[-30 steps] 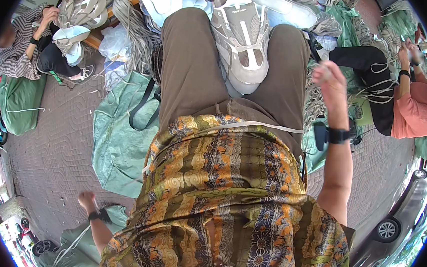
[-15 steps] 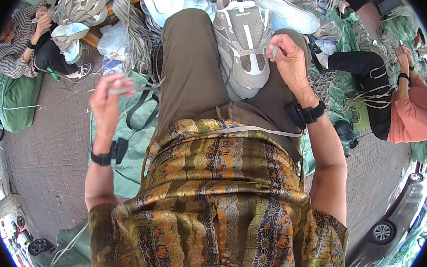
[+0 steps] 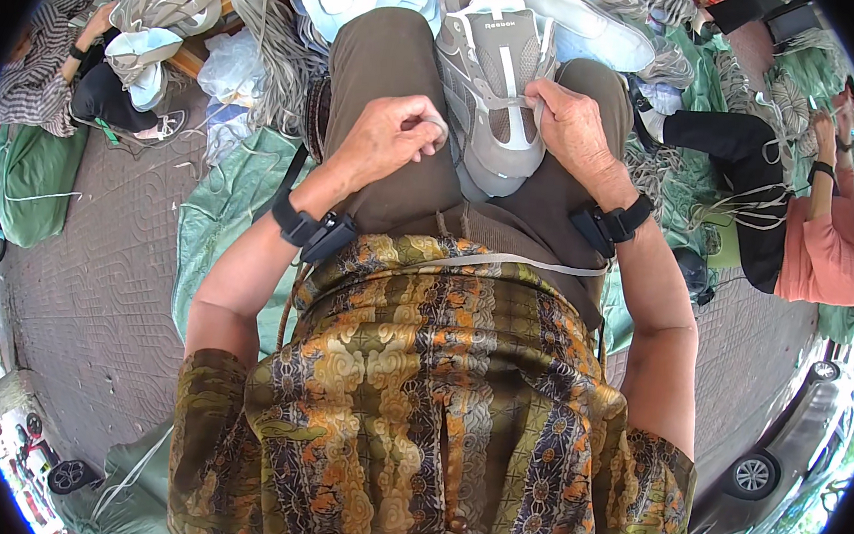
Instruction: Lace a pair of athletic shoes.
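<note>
A grey sneaker (image 3: 493,157) stands between my thighs, toe toward me, with a thin pale shoelace (image 3: 503,102) running across its lowest eyelets. At the shoe's right side, my right hand (image 3: 576,133) pinches the shoelace between thumb and forefinger. Just left of the sneaker, above my left thigh, my left hand (image 3: 389,136) is closed with its fingers curled. Whatever lies inside those fingers is hidden. A black band with a small box sits on each of my wrists.
Shoe uppers (image 3: 172,6) and bundles of laces (image 3: 262,63) are heaped at the far left; more pale shoes (image 3: 591,29) lie beyond my knees. Green sheeting (image 3: 225,221) covers ground at left. One person in stripes sits left, another in a pink top (image 3: 830,249) right. A grey car (image 3: 784,446) stands lower right.
My left hand has swung from far out on the left inward to the shoe's left side. My right hand stays by the shoe, shifted slightly, still pinching the lace.
</note>
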Motion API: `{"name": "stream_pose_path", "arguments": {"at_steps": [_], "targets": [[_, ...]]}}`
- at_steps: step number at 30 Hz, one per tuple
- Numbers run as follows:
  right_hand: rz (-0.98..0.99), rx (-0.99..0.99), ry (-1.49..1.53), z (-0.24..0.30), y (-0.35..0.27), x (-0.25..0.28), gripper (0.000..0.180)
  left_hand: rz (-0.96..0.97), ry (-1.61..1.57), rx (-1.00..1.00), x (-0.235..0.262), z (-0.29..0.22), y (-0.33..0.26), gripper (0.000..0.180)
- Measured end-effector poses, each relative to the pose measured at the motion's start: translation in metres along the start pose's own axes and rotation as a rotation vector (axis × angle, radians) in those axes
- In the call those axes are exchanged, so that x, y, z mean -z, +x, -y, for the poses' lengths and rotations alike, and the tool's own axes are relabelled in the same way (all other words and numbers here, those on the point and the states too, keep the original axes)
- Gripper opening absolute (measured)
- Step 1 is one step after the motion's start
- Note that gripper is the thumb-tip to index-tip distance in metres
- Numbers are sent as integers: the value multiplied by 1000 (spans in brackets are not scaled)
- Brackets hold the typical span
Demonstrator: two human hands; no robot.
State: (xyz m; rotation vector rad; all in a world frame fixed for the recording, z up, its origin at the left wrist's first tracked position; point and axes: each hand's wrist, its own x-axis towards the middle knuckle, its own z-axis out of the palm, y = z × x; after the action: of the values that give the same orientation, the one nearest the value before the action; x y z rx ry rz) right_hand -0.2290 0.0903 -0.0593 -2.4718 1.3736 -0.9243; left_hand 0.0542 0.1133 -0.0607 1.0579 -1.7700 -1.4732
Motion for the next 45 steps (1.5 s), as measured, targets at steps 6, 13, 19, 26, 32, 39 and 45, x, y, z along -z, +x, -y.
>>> {"name": "stream_pose_path", "arguments": {"at_steps": [6, 13, 19, 26, 32, 39, 45], "targets": [[-5, 26, -80, 6, 3, 1, 9, -1, -32, 81, -11, -13, 29, 15], [39, -27, -128, 14, 10, 1, 12, 14, 16, 47, -28, -9, 47, 18], [140, -32, -152, 15, 12, 5, 14, 27, -23, 74, -28, -4, 55, 18], [179, -118, 254, -10, 21, -5, 13, 29, -9, 113, -33, -2, 63, 18], [257, -101, 215, -3, 25, 1, 14, 26, 6, 58, -34, 5, 62, 18], [222, 69, 64, -3, 28, 6, 11, 31, 16, 68, -36, 5, 64, 17], [231, 151, -222, 3, 24, 3, 23, 41, -41, 67, -35, 8, 64, 15]]}}
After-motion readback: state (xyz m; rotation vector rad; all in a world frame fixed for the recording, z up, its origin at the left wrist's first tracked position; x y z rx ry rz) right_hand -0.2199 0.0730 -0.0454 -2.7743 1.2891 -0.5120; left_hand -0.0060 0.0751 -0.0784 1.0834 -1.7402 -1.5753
